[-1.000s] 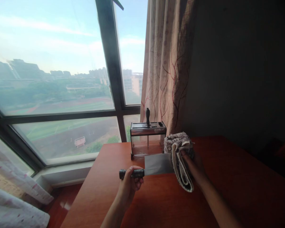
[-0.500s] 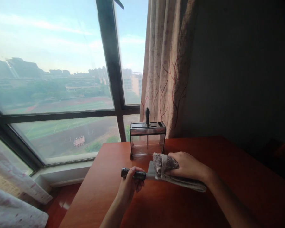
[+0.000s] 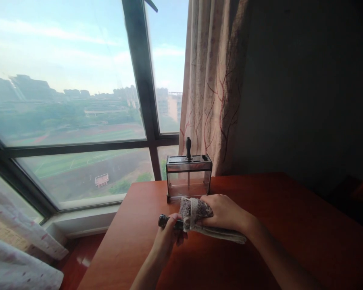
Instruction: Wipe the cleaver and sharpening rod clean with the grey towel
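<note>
My left hand (image 3: 167,235) is wrapped round the black handle of a kitchen knife (image 3: 162,220), held over the table. My right hand (image 3: 225,210) grips a folded grey-brown cloth (image 3: 200,210) that has a pale band. The cloth covers the knife's blade close up to the handle, so the blade is hidden now. One long flap of the cloth hangs below my right hand. Just beyond my hands stands a clear-sided knife block (image 3: 189,166) with a dark frame, and one dark-handled tool is upright in its top.
The reddish-brown wooden table (image 3: 133,225) spreads under my hands. Behind it are a large window (image 3: 75,149) with dark frames and a beige patterned curtain (image 3: 213,80). Another pale curtain (image 3: 21,262) hangs at the lower left. The right side is dark.
My right hand has slid the cloth leftward along the blade to the handle, covering the blade part that showed before. My left hand has shifted slightly right with the knife.
</note>
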Tool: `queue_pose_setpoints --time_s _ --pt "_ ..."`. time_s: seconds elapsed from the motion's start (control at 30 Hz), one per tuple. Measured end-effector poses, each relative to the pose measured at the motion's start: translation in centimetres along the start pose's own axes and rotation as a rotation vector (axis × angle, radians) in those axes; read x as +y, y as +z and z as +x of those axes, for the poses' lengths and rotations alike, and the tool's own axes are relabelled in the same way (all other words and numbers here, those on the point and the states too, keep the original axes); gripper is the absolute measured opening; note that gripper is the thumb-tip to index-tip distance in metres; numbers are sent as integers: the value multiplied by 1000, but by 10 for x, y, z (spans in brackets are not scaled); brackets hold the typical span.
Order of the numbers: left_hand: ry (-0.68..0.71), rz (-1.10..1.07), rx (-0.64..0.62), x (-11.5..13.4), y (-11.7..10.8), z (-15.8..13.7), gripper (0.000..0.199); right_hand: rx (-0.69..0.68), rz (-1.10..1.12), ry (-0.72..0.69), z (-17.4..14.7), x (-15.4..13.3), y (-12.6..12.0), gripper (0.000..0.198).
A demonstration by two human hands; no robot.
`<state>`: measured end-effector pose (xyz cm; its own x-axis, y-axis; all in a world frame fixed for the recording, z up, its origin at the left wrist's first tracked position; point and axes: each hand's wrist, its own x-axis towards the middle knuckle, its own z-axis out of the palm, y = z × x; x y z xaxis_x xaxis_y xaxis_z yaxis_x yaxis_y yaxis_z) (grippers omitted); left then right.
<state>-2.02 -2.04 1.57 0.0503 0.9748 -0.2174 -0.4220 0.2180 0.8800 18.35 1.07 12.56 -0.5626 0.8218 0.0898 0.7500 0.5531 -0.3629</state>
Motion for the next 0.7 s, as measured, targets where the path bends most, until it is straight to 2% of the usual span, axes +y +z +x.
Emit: queue_pose_setpoints --time_s 0.13,0.23,0.33,0.43,0.53,0.63,0.7 --pt "5 -24 10 7 -4 -1 40 -13 102 37 -9 19 -6 33" --pt "6 -56 62 13 -8 0 40 3 218 82 -19 38 -13 31" --pt "13 -131 109 15 -9 1 38 7 448 99 -28 56 -19 29" --pt "1 -203 127 16 -7 1 34 65 753 122 -36 71 -17 42" --pt "7 -283 129 16 -5 1 32 251 970 213 -42 80 0 44" --pt "24 -366 114 16 -3 0 30 463 1249 389 -44 80 33 36" --pt "31 -400 109 16 -2 0 28 534 1508 457 -42 75 58 39"
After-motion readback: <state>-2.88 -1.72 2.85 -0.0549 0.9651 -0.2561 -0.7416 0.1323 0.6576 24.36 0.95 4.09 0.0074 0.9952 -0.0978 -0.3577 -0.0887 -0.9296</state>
